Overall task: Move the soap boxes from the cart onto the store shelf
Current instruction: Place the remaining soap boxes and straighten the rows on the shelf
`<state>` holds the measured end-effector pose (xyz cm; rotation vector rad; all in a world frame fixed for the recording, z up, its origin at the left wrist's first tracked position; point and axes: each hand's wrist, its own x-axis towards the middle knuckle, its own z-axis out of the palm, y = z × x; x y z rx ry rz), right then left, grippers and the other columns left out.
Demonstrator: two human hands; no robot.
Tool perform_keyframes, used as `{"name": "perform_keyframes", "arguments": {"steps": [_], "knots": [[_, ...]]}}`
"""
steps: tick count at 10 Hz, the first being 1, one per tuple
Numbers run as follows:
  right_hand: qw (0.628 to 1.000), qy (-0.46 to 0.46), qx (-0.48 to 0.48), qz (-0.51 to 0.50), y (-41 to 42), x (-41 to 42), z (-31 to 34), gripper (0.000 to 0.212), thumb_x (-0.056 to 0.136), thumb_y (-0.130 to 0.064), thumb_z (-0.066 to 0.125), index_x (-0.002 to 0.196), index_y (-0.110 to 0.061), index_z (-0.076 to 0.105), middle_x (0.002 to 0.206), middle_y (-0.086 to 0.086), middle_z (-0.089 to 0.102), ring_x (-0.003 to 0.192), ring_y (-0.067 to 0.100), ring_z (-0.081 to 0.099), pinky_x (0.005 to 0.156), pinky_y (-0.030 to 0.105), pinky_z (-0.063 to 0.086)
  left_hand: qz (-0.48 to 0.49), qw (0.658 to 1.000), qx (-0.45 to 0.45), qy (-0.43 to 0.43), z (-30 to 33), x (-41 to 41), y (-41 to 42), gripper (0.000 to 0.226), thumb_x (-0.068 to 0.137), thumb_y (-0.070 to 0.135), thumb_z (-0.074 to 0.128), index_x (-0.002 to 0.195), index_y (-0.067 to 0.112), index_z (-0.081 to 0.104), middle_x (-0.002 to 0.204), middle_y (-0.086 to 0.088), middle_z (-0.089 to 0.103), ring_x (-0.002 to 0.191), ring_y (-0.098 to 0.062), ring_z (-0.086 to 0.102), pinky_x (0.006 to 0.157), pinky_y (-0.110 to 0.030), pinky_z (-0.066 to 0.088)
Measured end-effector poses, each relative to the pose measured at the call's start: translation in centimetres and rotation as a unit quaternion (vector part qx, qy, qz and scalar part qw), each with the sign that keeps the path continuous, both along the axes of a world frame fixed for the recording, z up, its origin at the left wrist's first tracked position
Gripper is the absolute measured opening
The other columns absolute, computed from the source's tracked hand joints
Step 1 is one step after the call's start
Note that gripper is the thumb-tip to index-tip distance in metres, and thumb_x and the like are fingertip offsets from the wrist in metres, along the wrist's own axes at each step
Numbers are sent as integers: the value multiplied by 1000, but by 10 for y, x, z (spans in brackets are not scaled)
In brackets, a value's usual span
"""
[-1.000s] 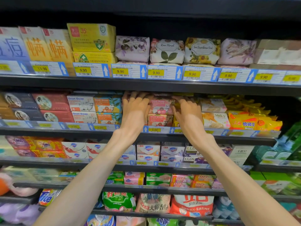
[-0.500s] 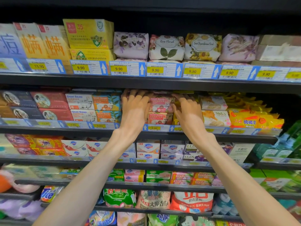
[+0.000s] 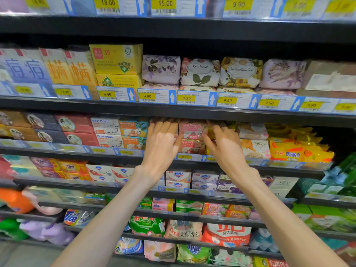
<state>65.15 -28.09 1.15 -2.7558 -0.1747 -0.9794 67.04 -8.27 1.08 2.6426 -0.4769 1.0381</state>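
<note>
Two pink Goat Soap boxes point(image 3: 192, 130) are stacked on the third store shelf point(image 3: 123, 152), between my hands. To their left, my left hand point(image 3: 161, 143) lies flat with straight fingers over the shelf slot and hides what is behind it. On the right, my right hand point(image 3: 223, 149) has its fingers spread, with the tips at the pink stack's right side and over yellow boxes there. Neither hand holds a box. The cart is out of view.
Orange point(image 3: 133, 128) and white Goat Soap boxes point(image 3: 106, 126) stand left of my hands, and yellow soap packs point(image 3: 296, 151) lie to the right. The shelf above carries floral wrapped soaps point(image 3: 200, 72) and price tags. Lower shelves hold more soaps and detergent bags.
My fingers have drawn back a little from under the upper shelf edge and now show in full. The view has tilted up, revealing a higher row of price tags.
</note>
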Motion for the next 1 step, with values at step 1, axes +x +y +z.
{"name": "perform_keyframes", "arguments": {"steps": [1], "knots": [[1000, 18, -8, 1, 3, -9, 7, 30, 96, -42, 56, 109, -15, 61, 94, 5, 64, 85, 27, 60, 72, 37, 49, 10, 1000, 13, 25, 3, -15, 8, 39, 98, 36, 58, 132, 16, 60, 131, -2, 63, 128, -24, 51, 117, -46, 33]]}}
